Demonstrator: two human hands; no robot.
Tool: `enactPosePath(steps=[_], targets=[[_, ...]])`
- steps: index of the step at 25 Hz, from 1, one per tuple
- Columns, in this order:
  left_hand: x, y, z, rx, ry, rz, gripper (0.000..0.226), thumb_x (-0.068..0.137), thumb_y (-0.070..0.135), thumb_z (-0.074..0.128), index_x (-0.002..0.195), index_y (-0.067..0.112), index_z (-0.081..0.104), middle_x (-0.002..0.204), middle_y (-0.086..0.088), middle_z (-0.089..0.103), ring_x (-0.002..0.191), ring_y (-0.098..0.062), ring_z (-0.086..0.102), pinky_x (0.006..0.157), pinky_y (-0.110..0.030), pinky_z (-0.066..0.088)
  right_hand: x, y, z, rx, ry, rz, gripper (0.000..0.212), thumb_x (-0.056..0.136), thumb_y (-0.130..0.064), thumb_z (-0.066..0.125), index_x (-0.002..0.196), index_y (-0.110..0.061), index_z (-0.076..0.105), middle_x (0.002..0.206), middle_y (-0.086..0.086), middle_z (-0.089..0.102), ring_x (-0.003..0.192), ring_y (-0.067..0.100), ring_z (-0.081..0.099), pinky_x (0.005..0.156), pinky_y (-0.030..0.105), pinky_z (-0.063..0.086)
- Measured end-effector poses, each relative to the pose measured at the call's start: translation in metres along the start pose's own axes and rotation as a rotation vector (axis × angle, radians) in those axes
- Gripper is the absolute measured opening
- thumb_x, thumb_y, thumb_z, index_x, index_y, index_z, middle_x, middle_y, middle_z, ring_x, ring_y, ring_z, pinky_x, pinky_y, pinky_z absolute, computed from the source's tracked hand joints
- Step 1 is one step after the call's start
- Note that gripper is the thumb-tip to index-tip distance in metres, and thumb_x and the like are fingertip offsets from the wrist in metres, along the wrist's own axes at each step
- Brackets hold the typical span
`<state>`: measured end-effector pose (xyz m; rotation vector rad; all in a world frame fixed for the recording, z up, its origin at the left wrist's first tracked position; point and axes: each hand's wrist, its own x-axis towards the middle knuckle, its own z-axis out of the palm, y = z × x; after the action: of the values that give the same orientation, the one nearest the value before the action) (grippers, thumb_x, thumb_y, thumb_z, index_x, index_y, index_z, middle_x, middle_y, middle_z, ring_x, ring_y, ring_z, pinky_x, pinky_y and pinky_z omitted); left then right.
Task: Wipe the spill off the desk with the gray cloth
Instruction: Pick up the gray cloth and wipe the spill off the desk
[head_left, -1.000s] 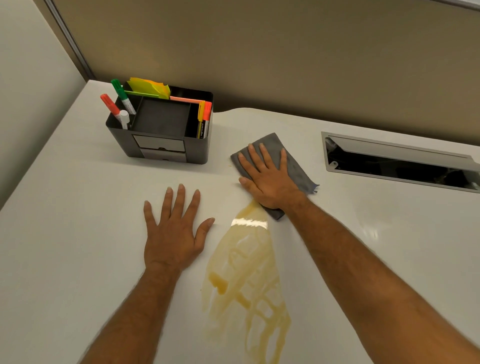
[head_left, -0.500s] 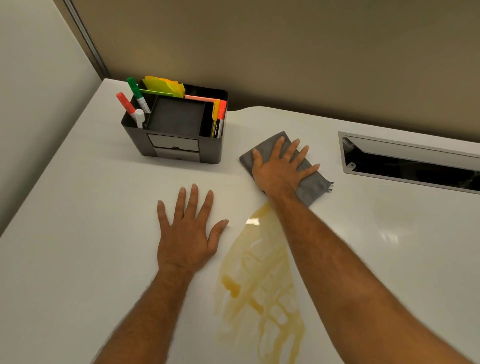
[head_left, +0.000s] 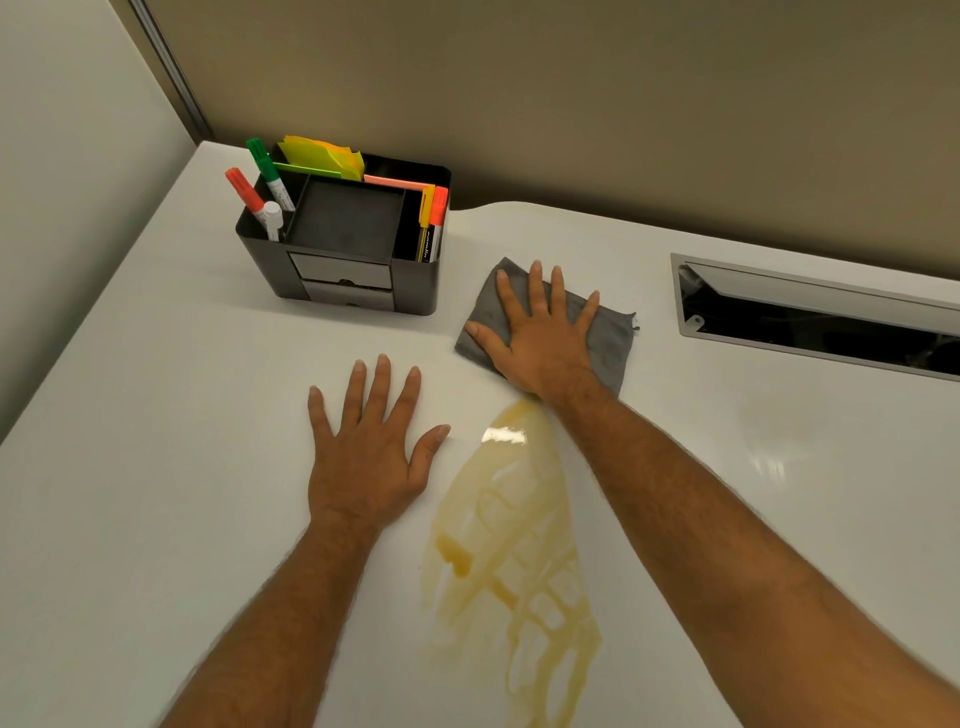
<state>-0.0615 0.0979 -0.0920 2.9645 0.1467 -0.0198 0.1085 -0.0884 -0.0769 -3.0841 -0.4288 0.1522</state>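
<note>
- Across the white surface (head_left: 156, 467), the biggest thing in play, a corner workspace runs back to a tan partition, with an open cable hatch (head_left: 815, 322) sunk in at far right.
- Down the middle, the spill (head_left: 514, 561) spreads as a yellow-brown smear, streaky and thin near the camera, narrowing to a wet, shiny tip farther back.
- The right hand (head_left: 540, 338) lies flat on top of the gray cloth (head_left: 608, 338), fingers (head_left: 535, 286) spread wide and pressing down, not gripping or bunching it.
- The left hand (head_left: 363, 457) is planted palm-down on bare surface just left of the spill, fingers splayed, holding nothing; a brace, by the look of it.
- The black organizer (head_left: 343, 249) sits at the back left with markers and sticky notes, near the cloth but apart from it.
- That cloth, folded into a small pad, rests at the spill's far tip, its near edge touching or just short of the liquid.
- Handling call: soft, light and limp, so it should slide easily under a flat palm; press over its middle and drag toward the body, or it may ride up and smear.
</note>
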Motion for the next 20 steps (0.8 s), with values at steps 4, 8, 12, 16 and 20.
enactPosePath(steps=[4,8,12,16,20], targets=[[0.000,0.000,0.000,-0.007,-0.004,0.000,0.078,0.093,0.072,0.002,0.160,0.032,0.011,0.170,-0.004,0.010,0.156,-0.028,0.007,0.121,-0.065,0.003,-0.009,0.004,0.002,-0.041,0.004,-0.115,0.088,0.086,-0.085,0.006,0.160,-0.039,-0.005,0.171,0.006,-0.010,0.156,0.032,-0.013,0.116,0.074,-0.006],[-0.001,-0.001,-0.001,-0.018,-0.001,0.007,0.079,0.093,0.072,-0.001,0.160,0.032,0.014,0.169,-0.004,0.012,0.156,-0.028,0.008,0.121,-0.064,0.002,-0.016,0.012,0.003,-0.061,0.009,-0.211,0.087,0.087,-0.084,0.008,0.161,-0.039,-0.003,0.171,0.005,-0.008,0.157,0.030,-0.010,0.116,0.072,-0.006],[-0.002,0.000,-0.002,-0.058,0.018,0.009,0.080,0.093,0.072,-0.002,0.159,0.032,0.016,0.169,-0.003,0.012,0.157,-0.026,0.006,0.122,-0.060,-0.002,-0.021,0.032,0.000,-0.051,0.011,-0.233,0.085,0.089,-0.083,0.011,0.161,-0.039,-0.003,0.171,0.003,-0.007,0.157,0.029,-0.009,0.117,0.071,-0.007],[-0.008,-0.007,-0.005,-0.286,0.093,-0.004,0.075,0.096,0.068,0.012,0.156,0.027,0.030,0.165,0.000,0.029,0.155,-0.019,0.016,0.125,-0.051,-0.003,-0.035,0.066,-0.001,-0.002,0.013,-0.070,0.083,0.090,-0.084,0.011,0.160,-0.042,-0.003,0.171,0.002,-0.008,0.157,0.026,-0.011,0.117,0.071,-0.008],[-0.012,-0.015,-0.012,-0.481,0.115,-0.008,0.072,0.094,0.060,0.029,0.155,0.022,0.035,0.162,0.000,0.033,0.153,-0.016,0.021,0.125,-0.040,0.001,-0.062,0.107,-0.001,0.027,0.020,0.122,0.080,0.092,-0.082,0.013,0.160,-0.042,-0.003,0.171,0.002,-0.009,0.156,0.026,-0.012,0.116,0.072,-0.009]])
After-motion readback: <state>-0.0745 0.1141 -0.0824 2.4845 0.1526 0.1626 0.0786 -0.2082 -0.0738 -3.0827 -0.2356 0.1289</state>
